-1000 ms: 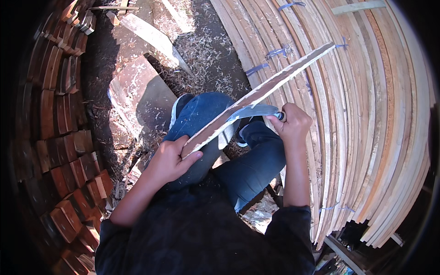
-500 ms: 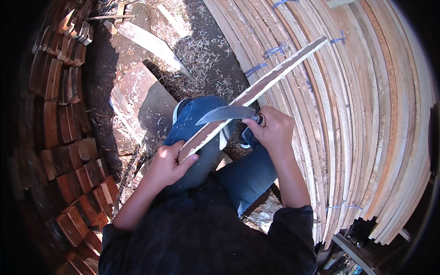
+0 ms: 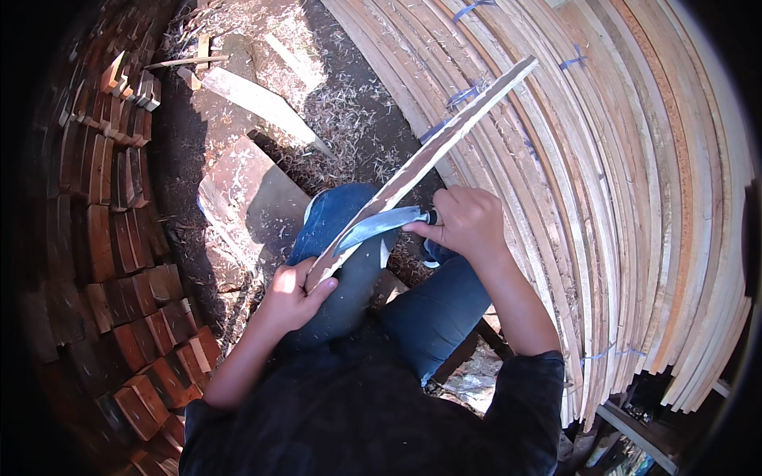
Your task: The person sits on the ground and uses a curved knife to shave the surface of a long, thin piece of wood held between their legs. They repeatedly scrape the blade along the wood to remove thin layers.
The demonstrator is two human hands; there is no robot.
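Observation:
My left hand [image 3: 295, 297] grips the near end of a long wooden strip [image 3: 429, 151], brown-faced with a pale, rough-cut edge. The strip slants up and away to the right, passing over my jeans-clad leg [image 3: 337, 210]. My right hand [image 3: 470, 220] is closed round the dark handle of a large curved knife [image 3: 379, 225]. Its broad blade points left and lies against the strip's right edge, a little beyond my left hand. Much of the handle is hidden by the fingers.
Long pale wood strips [image 3: 603, 198] tied with blue bands are stacked at the right. Short reddish blocks [image 3: 135, 341] are piled along the left. On the shaving-strewn ground lie a pointed pale board [image 3: 262, 103] and a flat wooden slab [image 3: 254, 190].
The knife has moved down and left along the strip, nearer my left hand, and its blade has tilted. The strip's far end has shifted left and stands a bit steeper.

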